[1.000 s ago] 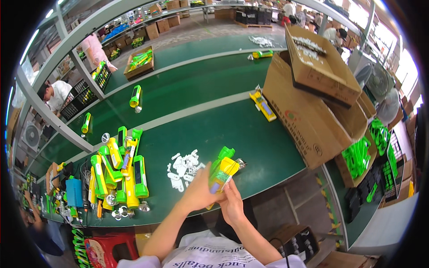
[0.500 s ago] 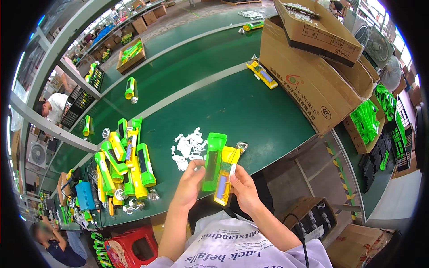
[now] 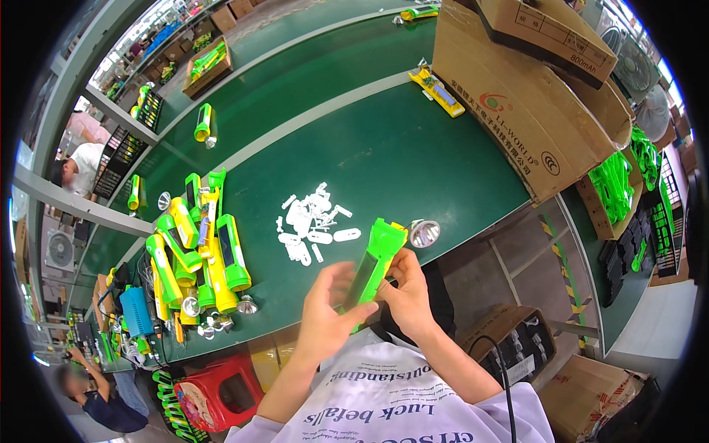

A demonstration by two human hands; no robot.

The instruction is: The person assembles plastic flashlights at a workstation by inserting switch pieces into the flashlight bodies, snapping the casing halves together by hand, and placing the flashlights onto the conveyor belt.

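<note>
Just past the table's front edge, both hands are closed around a flashlight body. My left hand (image 3: pixel 329 306) grips the green shell half (image 3: pixel 375 255) from the left, its fingers partly hidden behind it. My right hand (image 3: pixel 410 294) pinches the body's right side. The green half lies over the yellow half (image 3: pixel 399 226), of which only a bit shows at the head end. A shiny round reflector (image 3: pixel 425 233) hangs out beside that end. Inside parts are covered from view. Beyond my hands lies a pile of small white plastic pieces (image 3: pixel 314 218).
Several green and yellow flashlights (image 3: pixel 199 251) are heaped at the left, near a blue box-shaped device (image 3: pixel 136 310). An open yellow half with a battery (image 3: pixel 443 96) lies by a large carton (image 3: pixel 509 96) at the right. A metal frame post (image 3: pixel 74 207) crosses the left side.
The green half, held beside the yellow half before, now covers it. The body has tilted, and the reflector has come into sight at its head end. The view has shifted slightly.
</note>
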